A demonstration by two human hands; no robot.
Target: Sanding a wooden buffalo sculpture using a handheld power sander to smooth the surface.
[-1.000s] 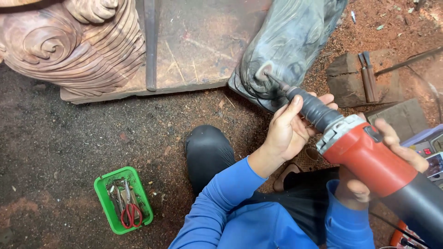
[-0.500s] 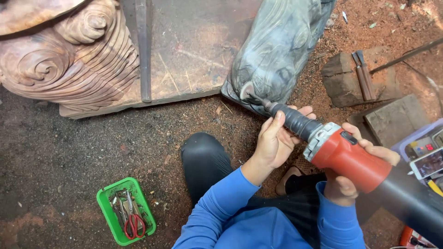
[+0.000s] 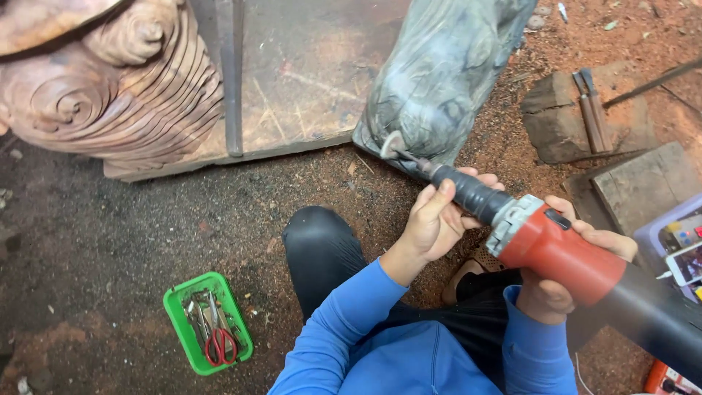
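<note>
Grinder (image 3: pixel 563 252) long axis runs diagonal, tip w/ small disc up-left touching dark carving (image 3: pixel 446 73). Left hand (image 3: pixel 435 223) wraps black neck, right hand (image 3: pixel 563 289) closed round red body.

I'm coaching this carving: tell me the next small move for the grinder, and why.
Probably ease the grinder along the dark carving's lower edge: its small disc sits at that edge, the left hand grips the black neck, and the right hand holds the red body.

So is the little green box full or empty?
Partly full: the green box holds red-handled scissors and some metal tools; its floor shows between them.
</note>
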